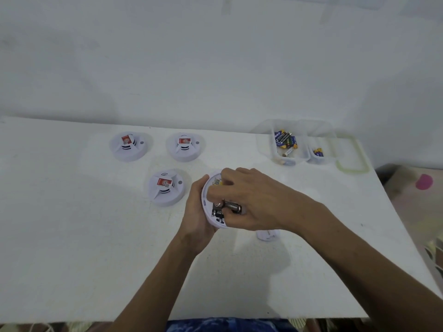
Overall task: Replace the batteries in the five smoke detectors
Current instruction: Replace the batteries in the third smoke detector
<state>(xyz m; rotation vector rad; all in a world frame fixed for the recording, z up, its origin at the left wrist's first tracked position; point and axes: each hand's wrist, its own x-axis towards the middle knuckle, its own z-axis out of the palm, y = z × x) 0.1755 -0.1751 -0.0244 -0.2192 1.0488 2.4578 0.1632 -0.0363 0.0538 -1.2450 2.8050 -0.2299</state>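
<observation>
Left hand cupping opened detector, right hand pinching battery (compartment mostly hidden).

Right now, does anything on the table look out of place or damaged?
Nothing looks damaged. One small white piece lies loose on the table beside the right hand, probably a removed cover. The three detectors at left sit upright.

A plain indoor workspace, possibly a home, is suggested: a bare white table is set against a blank white wall, with patterned fabric seen beside it.
</observation>
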